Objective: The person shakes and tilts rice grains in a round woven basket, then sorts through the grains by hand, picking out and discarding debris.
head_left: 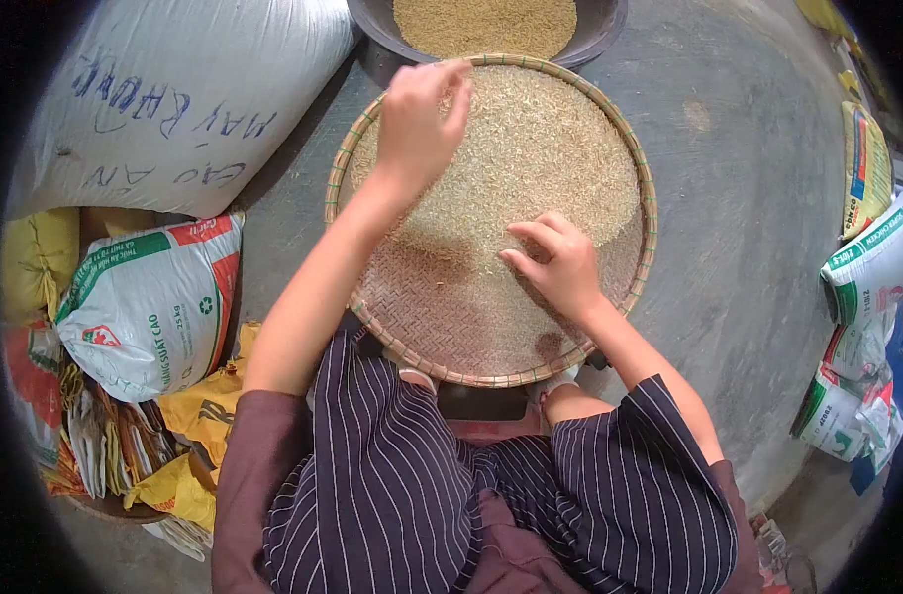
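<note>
A round woven bamboo tray (442, 327) rests across the front of the knees, with a green-stitched rim. Pale grain (541, 139), mixed with husks, covers its far and middle part; the near weave is mostly bare. Over the tray's far left edge, my left hand (420, 121) is raised with its fingers curled in, and what they may hold is hidden. My right hand (560, 267) hovers low over the near edge of the grain, thumb and forefinger apart, nothing visible between them.
Beyond the tray stands a dark basin (610, 30) of grain. A large white sack (194, 99) with handwriting and a printed feed bag (159, 307) lie at left, above folded yellow bags (204, 406). More feed bags (867, 267) line the right side of the grey floor (739, 198).
</note>
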The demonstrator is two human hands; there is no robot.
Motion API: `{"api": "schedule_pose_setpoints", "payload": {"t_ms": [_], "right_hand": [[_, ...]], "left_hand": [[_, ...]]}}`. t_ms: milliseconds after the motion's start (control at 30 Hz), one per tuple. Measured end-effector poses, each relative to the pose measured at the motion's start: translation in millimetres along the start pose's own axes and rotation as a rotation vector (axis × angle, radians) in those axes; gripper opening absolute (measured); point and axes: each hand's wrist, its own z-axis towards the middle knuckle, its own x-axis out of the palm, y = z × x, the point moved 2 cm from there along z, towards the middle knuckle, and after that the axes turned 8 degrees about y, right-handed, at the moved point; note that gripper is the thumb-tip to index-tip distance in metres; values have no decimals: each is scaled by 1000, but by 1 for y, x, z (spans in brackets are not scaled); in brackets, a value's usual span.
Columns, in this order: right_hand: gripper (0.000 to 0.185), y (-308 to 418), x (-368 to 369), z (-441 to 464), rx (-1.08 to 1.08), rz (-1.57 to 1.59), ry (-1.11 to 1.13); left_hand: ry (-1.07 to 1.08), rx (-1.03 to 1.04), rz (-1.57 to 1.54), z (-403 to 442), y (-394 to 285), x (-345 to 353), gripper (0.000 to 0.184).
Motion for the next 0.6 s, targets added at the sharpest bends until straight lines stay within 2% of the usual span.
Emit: {"api": "schedule_pose_setpoints", "payload": {"t_ms": [100,267,600], "right_hand": [[26,0,11,-1,10,-62,-102],[19,1,21,0,12,-139,-224],[9,0,21,0,34,-51,-228]], "left_hand": [[30,98,-33,-38,-14,2,15],[106,24,-86,-88,-30,-7,14],[198,12,-138,-125,-35,-10,20]]}}
